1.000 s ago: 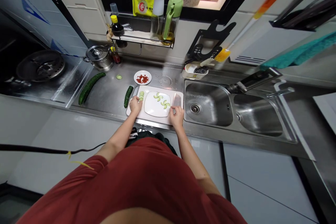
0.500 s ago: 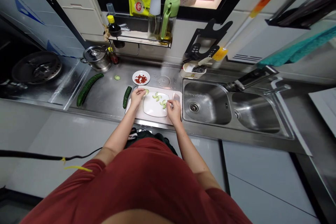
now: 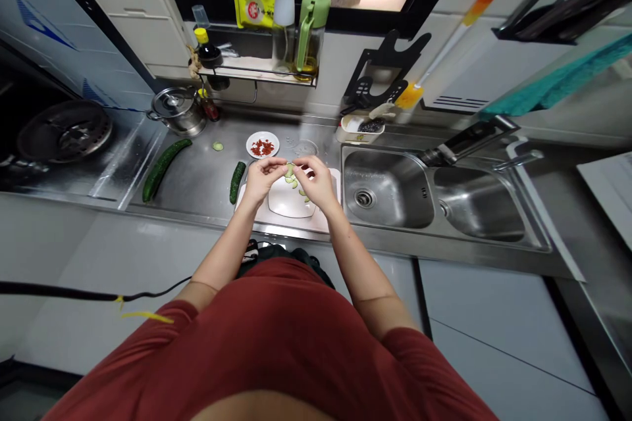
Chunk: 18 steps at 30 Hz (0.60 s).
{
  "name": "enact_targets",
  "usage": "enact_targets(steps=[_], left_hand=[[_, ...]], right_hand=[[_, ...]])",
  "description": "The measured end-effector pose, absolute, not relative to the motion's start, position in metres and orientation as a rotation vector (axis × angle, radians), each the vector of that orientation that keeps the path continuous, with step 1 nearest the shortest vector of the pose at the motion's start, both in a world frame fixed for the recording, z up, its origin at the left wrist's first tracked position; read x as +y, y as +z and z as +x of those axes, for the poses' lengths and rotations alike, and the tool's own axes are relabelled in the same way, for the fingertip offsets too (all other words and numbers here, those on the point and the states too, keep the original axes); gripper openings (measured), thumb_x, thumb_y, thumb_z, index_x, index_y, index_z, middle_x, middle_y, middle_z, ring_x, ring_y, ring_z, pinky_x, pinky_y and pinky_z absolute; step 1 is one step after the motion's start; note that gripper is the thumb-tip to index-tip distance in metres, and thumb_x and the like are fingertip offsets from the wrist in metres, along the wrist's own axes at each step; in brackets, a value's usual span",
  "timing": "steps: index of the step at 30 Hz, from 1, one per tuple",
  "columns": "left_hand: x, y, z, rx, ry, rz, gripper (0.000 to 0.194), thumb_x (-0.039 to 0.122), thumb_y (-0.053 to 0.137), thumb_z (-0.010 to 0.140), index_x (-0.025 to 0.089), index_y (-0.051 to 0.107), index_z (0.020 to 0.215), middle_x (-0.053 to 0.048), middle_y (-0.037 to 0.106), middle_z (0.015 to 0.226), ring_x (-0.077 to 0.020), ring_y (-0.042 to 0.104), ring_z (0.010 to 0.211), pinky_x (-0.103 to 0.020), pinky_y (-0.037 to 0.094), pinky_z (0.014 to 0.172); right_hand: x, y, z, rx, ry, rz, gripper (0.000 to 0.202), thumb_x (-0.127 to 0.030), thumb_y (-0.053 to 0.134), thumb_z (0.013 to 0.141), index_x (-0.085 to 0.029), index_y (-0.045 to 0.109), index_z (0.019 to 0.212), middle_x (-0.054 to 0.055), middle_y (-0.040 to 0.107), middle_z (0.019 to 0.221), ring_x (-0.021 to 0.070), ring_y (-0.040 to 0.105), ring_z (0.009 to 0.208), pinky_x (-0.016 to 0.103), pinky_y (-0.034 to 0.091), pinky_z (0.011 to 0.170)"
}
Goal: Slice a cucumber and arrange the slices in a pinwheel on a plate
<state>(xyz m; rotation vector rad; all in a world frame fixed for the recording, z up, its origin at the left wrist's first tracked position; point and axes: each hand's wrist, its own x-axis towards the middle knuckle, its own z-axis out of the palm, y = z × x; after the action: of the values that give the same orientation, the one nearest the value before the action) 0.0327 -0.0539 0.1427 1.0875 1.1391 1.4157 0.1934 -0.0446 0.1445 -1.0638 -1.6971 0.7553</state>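
My left hand (image 3: 263, 177) and my right hand (image 3: 317, 182) meet above a white plate (image 3: 286, 206). Between their fingertips is a pale green cucumber slice (image 3: 289, 170), pinched from both sides. Just beyond and below it, more cucumber pieces (image 3: 295, 183) lie on the plate, partly hidden by my right hand. The plate rests on a light cutting board (image 3: 261, 217). To the left of the board is a cut cucumber (image 3: 237, 182). Behind it stands a small white dish (image 3: 249, 145) holding red chopped bits (image 3: 263, 147).
A long whole cucumber (image 3: 165, 170) and a cucumber end (image 3: 218, 146) lie further left on the steel counter. A lidded pot (image 3: 178, 112) stands behind them. On the right is a double sink (image 3: 390, 194). Bottles sit on a wall rack (image 3: 257, 72) above the counter.
My right hand has left the cucumber pieces on the plate's right and moved up and left. My left hand has shifted slightly right, and both now pinch the slice the left held.
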Motion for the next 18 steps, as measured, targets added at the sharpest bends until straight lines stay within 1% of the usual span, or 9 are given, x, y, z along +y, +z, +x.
enact_targets(steps=[5, 7, 9, 11, 14, 16, 18], left_hand=[[-0.056, 0.1456, 0.0352, 1.116, 1.394, 1.142, 0.036, 0.036, 0.084, 0.06, 0.015, 0.071, 0.086, -0.002, 0.067, 0.074, -0.0099, 0.061, 0.067, -0.022, 0.049, 0.065], [-0.056, 0.1453, 0.036, 1.141, 1.423, 1.136, 0.036, 0.037, 0.083, 0.062, 0.015, 0.07, 0.088, -0.002, 0.068, 0.078, -0.0094, 0.061, 0.069, -0.021, 0.048, 0.066], [-0.056, 0.1454, 0.0365, 1.187, 1.444, 1.106, 0.036, 0.04, 0.079, 0.067, 0.016, 0.068, 0.091, -0.002, 0.068, 0.079, -0.0088, 0.06, 0.069, -0.019, 0.046, 0.062], [-0.0563, 0.1459, 0.037, 1.214, 1.399, 1.055, 0.037, 0.044, 0.075, 0.072, 0.016, 0.066, 0.094, -0.002, 0.067, 0.072, -0.0076, 0.058, 0.062, -0.017, 0.041, 0.054], [-0.057, 0.1476, 0.0385, 1.164, 1.22, 0.955, 0.044, 0.05, 0.07, 0.075, 0.016, 0.063, 0.102, 0.0, 0.063, 0.061, -0.0053, 0.05, 0.048, -0.015, 0.027, 0.042], [-0.0573, 0.1492, 0.0402, 1.105, 1.118, 0.893, 0.05, 0.053, 0.068, 0.076, 0.017, 0.06, 0.108, 0.0, 0.063, 0.061, -0.0045, 0.047, 0.044, -0.015, 0.02, 0.04], [-0.0575, 0.1512, 0.0423, 1.06, 1.055, 0.844, 0.055, 0.055, 0.069, 0.074, 0.018, 0.057, 0.114, 0.0, 0.064, 0.063, -0.0046, 0.048, 0.045, -0.014, 0.017, 0.04]], right_hand=[[-0.0435, 0.1476, 0.1894, -1.691, 0.791, -1.049, 0.022, -0.04, 0.056, 0.088, -0.02, 0.065, 0.082, 0.003, 0.063, 0.086, 0.0159, 0.057, 0.082, 0.026, 0.045, 0.065], [-0.0431, 0.1482, 0.1904, -1.672, 0.803, -1.059, 0.024, -0.041, 0.056, 0.088, -0.02, 0.064, 0.081, 0.002, 0.063, 0.083, 0.0154, 0.057, 0.08, 0.026, 0.045, 0.065], [-0.0427, 0.1493, 0.1925, -1.642, 0.814, -1.067, 0.025, -0.042, 0.056, 0.088, -0.019, 0.063, 0.081, 0.002, 0.063, 0.082, 0.015, 0.058, 0.079, 0.026, 0.045, 0.065], [-0.0423, 0.1505, 0.1948, -1.615, 0.818, -1.072, 0.026, -0.043, 0.056, 0.088, -0.019, 0.063, 0.081, 0.002, 0.063, 0.083, 0.0149, 0.058, 0.079, 0.026, 0.045, 0.065], [-0.0423, 0.1515, 0.1975, -1.603, 0.814, -1.07, 0.028, -0.045, 0.056, 0.088, -0.019, 0.062, 0.08, 0.002, 0.063, 0.083, 0.0152, 0.058, 0.08, 0.026, 0.045, 0.066], [-0.0429, 0.1519, 0.1986, -1.615, 0.807, -1.061, 0.029, -0.046, 0.055, 0.089, -0.019, 0.063, 0.081, 0.002, 0.063, 0.083, 0.0156, 0.058, 0.081, 0.026, 0.045, 0.066], [-0.0438, 0.1524, 0.1993, -1.643, 0.791, -1.049, 0.029, -0.047, 0.054, 0.089, -0.02, 0.063, 0.082, 0.003, 0.063, 0.085, 0.016, 0.058, 0.083, 0.026, 0.045, 0.066]])
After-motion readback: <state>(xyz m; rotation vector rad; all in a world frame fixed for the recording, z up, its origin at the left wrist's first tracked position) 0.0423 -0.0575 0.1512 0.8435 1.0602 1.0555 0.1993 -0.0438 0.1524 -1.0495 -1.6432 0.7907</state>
